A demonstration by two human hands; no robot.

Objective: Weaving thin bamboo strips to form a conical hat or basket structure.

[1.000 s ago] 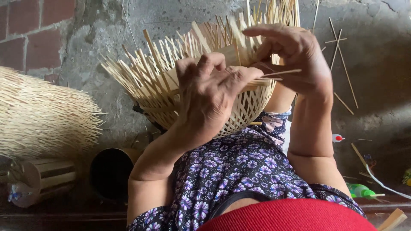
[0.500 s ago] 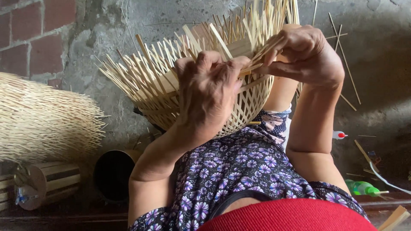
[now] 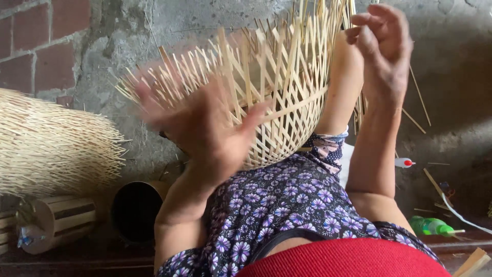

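A half-woven bamboo basket [image 3: 271, 97] is rested on the lap, over a floral-print garment [image 3: 287, 205], with its unwoven strips fanned up and away from the body, so its long axis runs from the knees toward the concrete wall [image 3: 113, 46]. The left hand [image 3: 205, 123] is seen blurred just in front of the basket's near side, fingers spread and gripping nothing, and it is the nearer of the two. The right hand [image 3: 384, 51] is raised beside the upper right strips, loosely curled (whether a strip is pinched cannot be told). Half a second ago both hands were pressed together on the weave; now they are parted and the basket is turned. A finished basket [image 3: 51, 143] lies to the left.
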